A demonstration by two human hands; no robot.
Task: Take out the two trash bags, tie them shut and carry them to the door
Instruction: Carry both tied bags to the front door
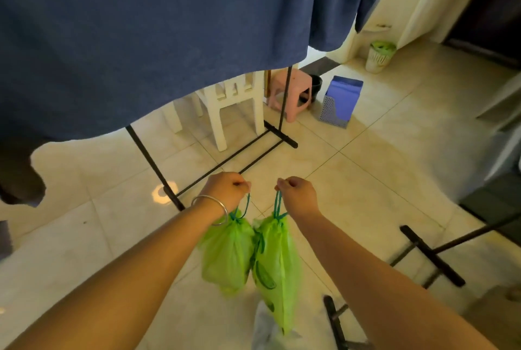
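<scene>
The left hand [225, 190] has its grip clenched on the teal drawstring of one green trash bag [227, 253]; the right hand [296, 194] likewise grasps the other bag [277, 265]. Both bags hang touching above the tiled floor [366, 180].

1. The two trash bags [228, 253] [277, 265] are thin green plastic, crinkled and slightly translucent, with cord drawstrings [277, 205].
2. The floor [366, 174] is glossy, smooth tile.
3. The hanging blue sheet [141, 39] is matt cloth.
4. The rack [282, 112] is dark matt metal.
5. The bangle [210, 208] is shiny metal.
6. The white chair [239, 107] looks like smooth plastic.
</scene>
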